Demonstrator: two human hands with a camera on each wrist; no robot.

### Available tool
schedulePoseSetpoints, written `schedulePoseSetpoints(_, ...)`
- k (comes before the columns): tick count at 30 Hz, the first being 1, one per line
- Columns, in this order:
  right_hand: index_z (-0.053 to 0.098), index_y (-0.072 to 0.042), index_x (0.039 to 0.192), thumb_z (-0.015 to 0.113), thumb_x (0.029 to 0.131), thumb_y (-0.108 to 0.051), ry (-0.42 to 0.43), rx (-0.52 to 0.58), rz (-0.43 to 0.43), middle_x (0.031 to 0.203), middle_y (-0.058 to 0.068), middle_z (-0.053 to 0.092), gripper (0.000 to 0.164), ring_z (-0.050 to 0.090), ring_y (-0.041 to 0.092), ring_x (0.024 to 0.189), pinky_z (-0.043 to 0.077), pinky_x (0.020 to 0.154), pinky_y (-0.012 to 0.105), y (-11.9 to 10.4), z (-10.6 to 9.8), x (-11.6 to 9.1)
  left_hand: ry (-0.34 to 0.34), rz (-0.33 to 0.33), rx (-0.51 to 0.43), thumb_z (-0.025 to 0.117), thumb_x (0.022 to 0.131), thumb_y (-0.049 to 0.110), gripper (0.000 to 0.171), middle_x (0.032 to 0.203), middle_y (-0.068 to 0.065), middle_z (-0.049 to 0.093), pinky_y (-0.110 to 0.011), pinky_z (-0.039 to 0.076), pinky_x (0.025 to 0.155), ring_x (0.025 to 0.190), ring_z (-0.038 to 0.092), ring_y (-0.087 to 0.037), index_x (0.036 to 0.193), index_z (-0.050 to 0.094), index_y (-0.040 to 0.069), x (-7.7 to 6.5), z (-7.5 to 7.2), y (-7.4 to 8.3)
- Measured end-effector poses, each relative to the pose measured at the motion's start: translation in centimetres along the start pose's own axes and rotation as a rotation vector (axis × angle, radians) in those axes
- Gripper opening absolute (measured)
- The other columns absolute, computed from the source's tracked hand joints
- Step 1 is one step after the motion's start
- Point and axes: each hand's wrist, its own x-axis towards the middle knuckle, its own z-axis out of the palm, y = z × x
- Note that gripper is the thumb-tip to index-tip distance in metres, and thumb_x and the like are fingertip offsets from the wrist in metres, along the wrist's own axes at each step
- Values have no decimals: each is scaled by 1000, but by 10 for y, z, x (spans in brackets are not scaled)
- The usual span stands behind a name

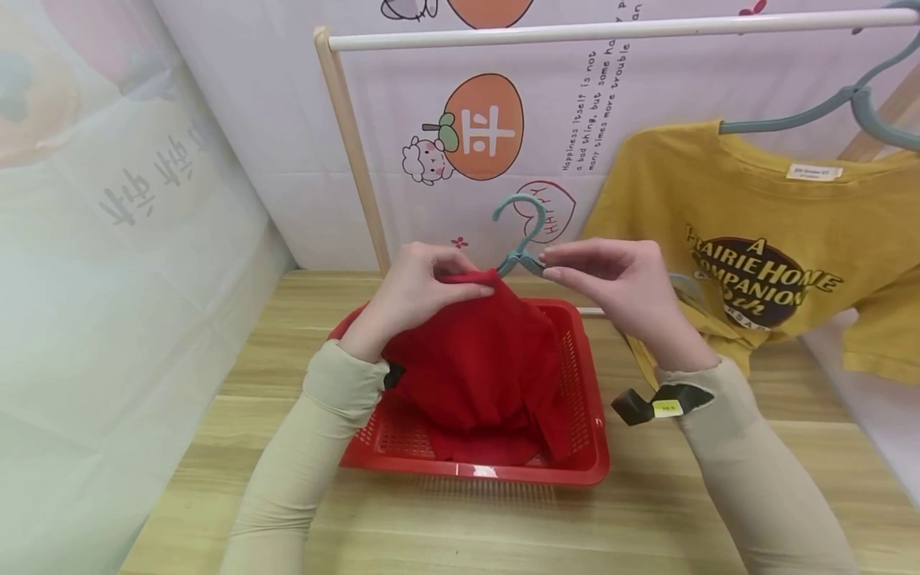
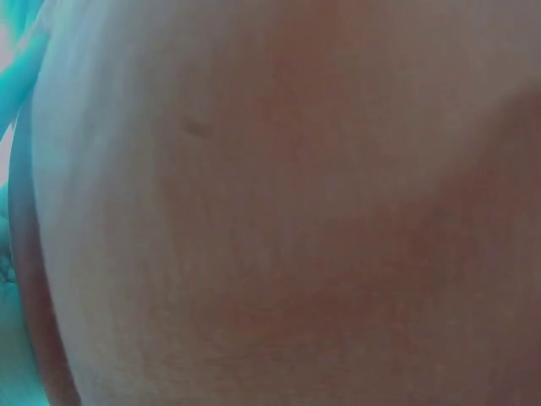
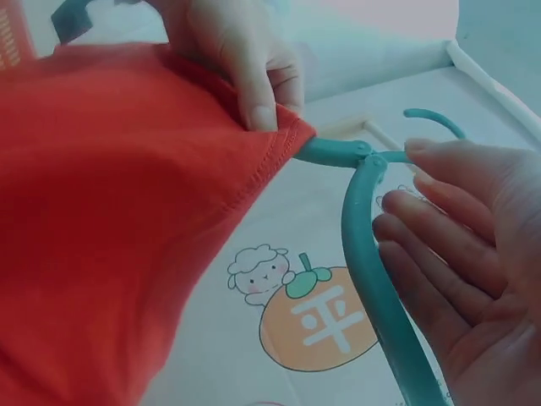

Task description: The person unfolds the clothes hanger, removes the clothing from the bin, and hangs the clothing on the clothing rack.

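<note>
A red shirt is held up by its stitched neck edge, its lower part drooping into a red plastic basket. My left hand pinches that edge, thumb on top, over one arm of a blue-green folding hanger. That arm goes in under the cloth; the other arm is outside it, folded down at the joint. My right hand holds the hanger close to the joint between thumb and fingers. The hook points up and away. Blurred skin fills most of the left wrist view.
Behind the basket stands a rack with a white rail and a wooden post. A yellow T-shirt hangs at the right on another hanger. The basket rests on a wood-grain table beside a printed cloth backdrop.
</note>
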Motion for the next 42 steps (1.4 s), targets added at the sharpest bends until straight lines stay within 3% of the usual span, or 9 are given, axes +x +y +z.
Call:
schedulePoseSetpoints(4,79,-9,113,82,89,-11,-72,-8,-17,105,6,76,24,73,19,94,59,78,28,5,1,-7,36,2,3,88,83,24,15,86,8,73,-31,56,73,76,69,-11,92,80,17,-1,-9,0)
schedulePoseSetpoints(9,76,-11,121,80,91,-13,-197,-31,19,114,7,74,31,71,22,104,58,84,31,30,9,-9,46,-4,-27,88,83,24,15,87,5,73,-32,57,74,76,69,-14,91,80,15,-4,-18,2)
schedulePoseSetpoints(14,70,-16,132,80,92,-21,-234,-83,57,130,0,67,42,61,23,122,52,99,40,55,20,-2,43,-25,-28,88,83,24,16,87,4,73,-33,56,74,77,69,-14,92,80,14,-6,-24,7)
schedulePoseSetpoints(18,68,-15,135,79,92,-19,-271,-28,38,132,-1,66,44,59,20,124,47,105,46,64,28,5,24,-38,-44,87,84,24,16,88,3,74,-34,57,75,78,70,-16,95,80,14,-8,-27,12)
schedulePoseSetpoints(24,78,-13,108,82,90,-23,-270,-72,73,100,1,74,22,66,19,97,56,85,31,61,28,5,19,-48,-52,87,84,24,16,87,2,74,-34,56,74,77,69,-18,93,80,14,-10,-31,12)
schedulePoseSetpoints(28,78,-16,92,83,88,-32,-270,-177,90,84,-1,71,17,59,20,86,52,70,32,55,18,0,34,-51,-45,87,84,26,16,85,1,74,-33,55,73,76,69,-18,91,80,13,-13,-35,10)
schedulePoseSetpoints(32,76,-20,82,83,88,-31,-309,-244,45,74,-4,66,14,55,20,78,47,62,32,52,6,-6,48,-53,-50,88,83,25,16,84,1,74,-33,55,74,76,70,-19,91,80,13,-16,-41,8)
schedulePoseSetpoints(36,73,-21,77,85,87,-26,-299,-284,25,74,-4,64,16,56,19,76,46,62,29,51,-7,-12,65,-58,-52,88,83,25,16,84,2,74,-34,56,75,77,71,-18,91,79,15,-20,-47,5)
schedulePoseSetpoints(42,76,-19,78,89,82,-23,-181,-361,93,89,0,63,14,52,17,91,45,70,29,49,-30,-17,73,-52,-47,89,82,29,18,85,4,74,-35,57,75,78,72,-16,92,79,18,-25,-53,0)
